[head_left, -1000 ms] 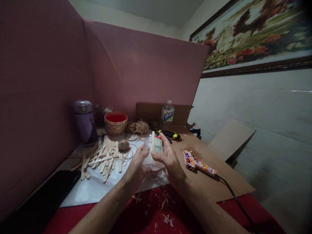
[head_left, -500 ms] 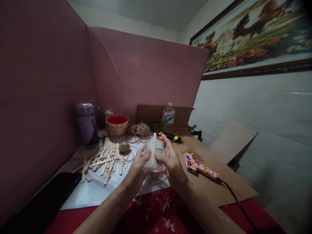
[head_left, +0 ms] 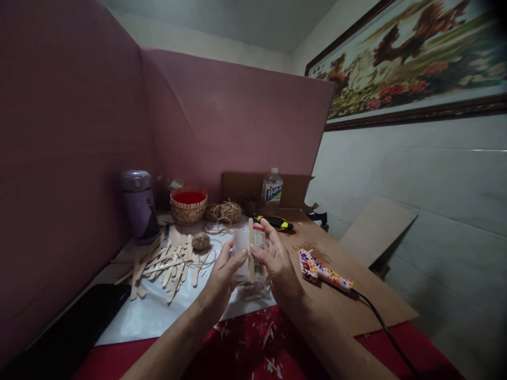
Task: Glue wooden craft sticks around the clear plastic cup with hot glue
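Note:
Between my two hands is a clear plastic container [head_left: 241,248] with a printed label on its right side. A wooden craft stick [head_left: 251,227] stands upright against its near face. My left hand [head_left: 225,269] grips the container's left side, its thumb close to the stick. From the right, my right hand [head_left: 280,266] wraps the container and its thumb presses on the stick. Left of my hands, several loose craft sticks [head_left: 174,269] lie in a heap on a white sheet [head_left: 134,322], with a small ball of twine [head_left: 201,241] by them. Whether glue joins stick and container I cannot tell.
A flower-patterned glue gun [head_left: 325,272] with a black cord lies on brown cardboard [head_left: 368,309] at right. Behind stand a purple flask [head_left: 137,206], a stick-edged basket [head_left: 189,211], twine [head_left: 227,211], a bottle [head_left: 272,187] and a black-yellow tool [head_left: 275,222]. A black slab [head_left: 79,322] lies front left.
The container has tipped slightly in my hands, and the stick's lower end shows a little lower. My thumbs stay near the stick. The view has shifted slightly.

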The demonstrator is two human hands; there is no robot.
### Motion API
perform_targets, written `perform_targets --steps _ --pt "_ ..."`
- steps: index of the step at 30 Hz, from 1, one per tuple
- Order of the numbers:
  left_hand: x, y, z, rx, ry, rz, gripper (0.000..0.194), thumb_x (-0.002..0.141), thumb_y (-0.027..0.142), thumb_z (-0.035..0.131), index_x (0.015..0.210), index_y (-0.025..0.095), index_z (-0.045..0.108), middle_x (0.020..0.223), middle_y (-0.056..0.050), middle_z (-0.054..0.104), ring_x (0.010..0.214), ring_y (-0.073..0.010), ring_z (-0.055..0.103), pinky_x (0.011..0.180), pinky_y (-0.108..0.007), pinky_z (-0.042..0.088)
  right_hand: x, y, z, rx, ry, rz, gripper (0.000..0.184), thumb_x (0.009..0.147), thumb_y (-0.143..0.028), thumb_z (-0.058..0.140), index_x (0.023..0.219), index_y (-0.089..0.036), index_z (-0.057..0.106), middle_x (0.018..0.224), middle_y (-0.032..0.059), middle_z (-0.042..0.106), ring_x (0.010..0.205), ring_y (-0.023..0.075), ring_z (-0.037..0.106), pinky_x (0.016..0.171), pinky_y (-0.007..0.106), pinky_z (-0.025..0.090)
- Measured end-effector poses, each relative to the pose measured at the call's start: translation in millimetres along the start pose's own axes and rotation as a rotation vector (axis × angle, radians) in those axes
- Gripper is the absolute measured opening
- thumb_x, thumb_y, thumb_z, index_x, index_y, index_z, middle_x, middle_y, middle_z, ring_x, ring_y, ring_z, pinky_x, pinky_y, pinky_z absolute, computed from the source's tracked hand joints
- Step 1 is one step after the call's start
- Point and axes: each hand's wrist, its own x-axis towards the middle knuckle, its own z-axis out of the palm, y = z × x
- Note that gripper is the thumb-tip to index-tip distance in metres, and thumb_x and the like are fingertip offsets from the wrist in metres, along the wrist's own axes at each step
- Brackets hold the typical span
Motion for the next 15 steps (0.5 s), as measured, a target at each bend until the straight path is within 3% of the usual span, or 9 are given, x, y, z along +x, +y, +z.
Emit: perform_targets --steps 6,15 --pt "0.3 -0.5 -0.4 0.044 0.049 0.003 0.067 0.079 0.033 0.069 0.139 0.024 0.04 0.121 -0.013 0.064 0.096 -0.0261 0.067 0.066 -0.028 0.054 -1.3 -0.3 -0.3 0.0 0.003 0.0 0.076 0.074 -0.036 0.069 0.142 -0.023 0.038 0.15 0.0107 0.039 0.133 0.0287 0.045 0.112 0.044 0.036" --pt "4.8 -5.7 -5.9 0.034 0.015 -0.013 0.062 0.08 0.034 0.067 0.136 0.024 0.044 0.122 -0.013 0.063 0.093 -0.0252 0.067 0.06 -0.026 0.054 0.0 -0.1 -0.3 0.048 0.005 0.014 0.069 0.074 -0.035 0.07 0.137 -0.023 0.043 0.145 0.0093 0.047 0.13 0.0278 0.048 0.11 0.044 0.038"
